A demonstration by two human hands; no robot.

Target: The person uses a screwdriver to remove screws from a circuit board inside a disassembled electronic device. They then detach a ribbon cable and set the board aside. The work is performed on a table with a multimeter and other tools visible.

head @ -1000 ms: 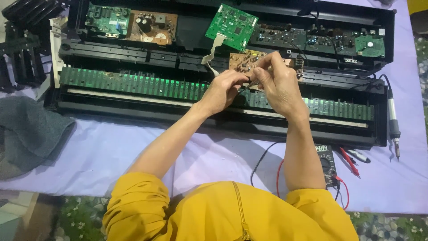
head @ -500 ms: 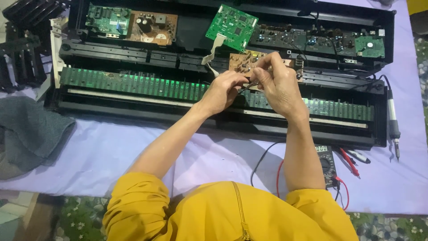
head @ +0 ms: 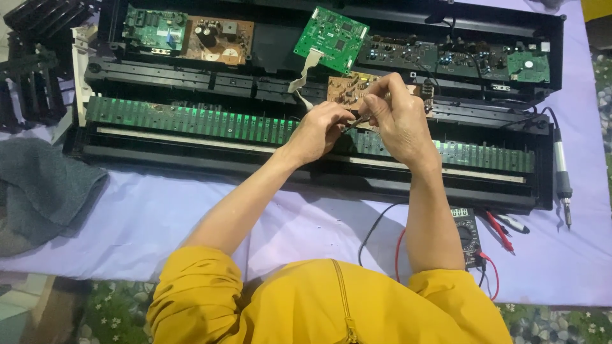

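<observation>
Lavender cloth covers the work surface, over a patterned floor along the bottom edge

Far left: a stack of black slatted parts, with a grey towel bunched below it on the cloth

Centre: an opened black keyboard chassis runs across the view. Keys are off on the visible stretch; the long green contact strip lies exposed. At upper left inside the case sit a green board and a brown board. A loose green circuit board stands tilted, trailing a pale ribbon cable

Left hand and right hand meet over a small brown circuit board, which sits just above the contact strip. Both hands have the fingers pressed together, pinching a thin dark tool or lead between them; exactly what it is cannot be told

Right: a soldering iron lies beside the case end. A multimeter sits by the right forearm, with red and black leads and red-handled probes

Judgement: disassembly looks done, board-level work is in hand, and reassembly of boards and keys is all left
</observation>
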